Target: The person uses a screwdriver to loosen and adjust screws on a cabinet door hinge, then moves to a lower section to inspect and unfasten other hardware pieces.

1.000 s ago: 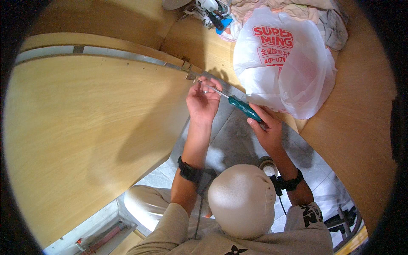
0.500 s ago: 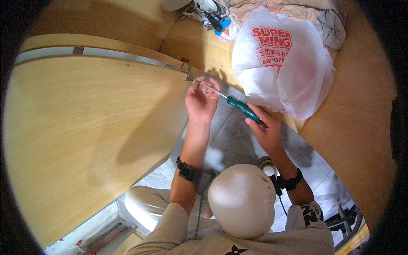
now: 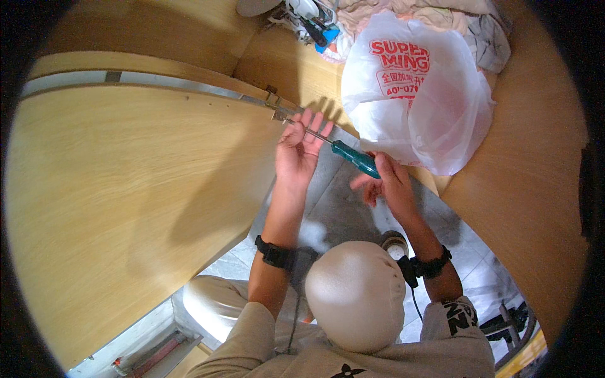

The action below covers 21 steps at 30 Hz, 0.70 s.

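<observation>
A screwdriver with a dark green handle (image 3: 356,159) slants down to the right from a metal hinge (image 3: 279,115) at the corner of the wooden door (image 3: 145,189). Its tip is at the hinge, where small details are hard to make out. My left hand (image 3: 299,151) is palm up beside the shaft, fingers stretched out and spread, the thumb close to the shaft near the tip. The butt of the handle lies in my right hand (image 3: 394,186), against the palm and upper fingers, while other fingers stick out loosely below it.
A white plastic bag (image 3: 419,120) with red print stands on the cabinet floor to the right. Behind it lie crumpled clothes (image 3: 435,12) and a jumble of small items (image 3: 312,22). A wooden side panel (image 3: 529,164) rises at right. Grey floor tiles (image 3: 340,208) show below my hands.
My left fingers have straightened and spread from a curl. My right hand has shifted its hold on the handle, and some of its fingers now extend below it. The screwdriver has moved slightly left.
</observation>
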Motion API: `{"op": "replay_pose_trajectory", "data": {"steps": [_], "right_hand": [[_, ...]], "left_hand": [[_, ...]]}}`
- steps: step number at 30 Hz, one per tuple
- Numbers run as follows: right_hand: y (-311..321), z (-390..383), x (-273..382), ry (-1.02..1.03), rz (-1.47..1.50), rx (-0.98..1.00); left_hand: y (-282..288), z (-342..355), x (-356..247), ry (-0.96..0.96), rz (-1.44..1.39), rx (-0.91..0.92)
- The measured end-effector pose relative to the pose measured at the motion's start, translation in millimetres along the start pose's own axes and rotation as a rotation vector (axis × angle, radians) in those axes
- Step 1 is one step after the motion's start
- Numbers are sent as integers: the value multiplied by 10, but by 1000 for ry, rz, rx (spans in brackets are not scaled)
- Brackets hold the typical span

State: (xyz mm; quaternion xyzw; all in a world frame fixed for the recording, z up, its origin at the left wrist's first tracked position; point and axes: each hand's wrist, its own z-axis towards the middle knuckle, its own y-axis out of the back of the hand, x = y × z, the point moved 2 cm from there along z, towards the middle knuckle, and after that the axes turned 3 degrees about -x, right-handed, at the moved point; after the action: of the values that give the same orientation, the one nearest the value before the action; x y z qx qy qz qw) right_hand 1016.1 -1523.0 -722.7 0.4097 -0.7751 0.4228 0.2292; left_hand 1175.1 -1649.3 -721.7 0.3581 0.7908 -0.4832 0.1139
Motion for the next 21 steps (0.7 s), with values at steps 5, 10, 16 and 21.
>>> {"op": "replay_pose_trajectory", "data": {"steps": [5,10,16,21], "right_hand": [[4,-1,-54,684,-592,-151],[-26,-48,10,-5,-149,-63],[-22,56,-161,768,-568,-241],[110,29,-37,-67,13,-19]], "left_hand": [[37,61,34,4,131,-133],[-24,-41,-25,100,101,144],[51,5,58,20,379,-50],[-117,-139,115,168,269,104]]}}
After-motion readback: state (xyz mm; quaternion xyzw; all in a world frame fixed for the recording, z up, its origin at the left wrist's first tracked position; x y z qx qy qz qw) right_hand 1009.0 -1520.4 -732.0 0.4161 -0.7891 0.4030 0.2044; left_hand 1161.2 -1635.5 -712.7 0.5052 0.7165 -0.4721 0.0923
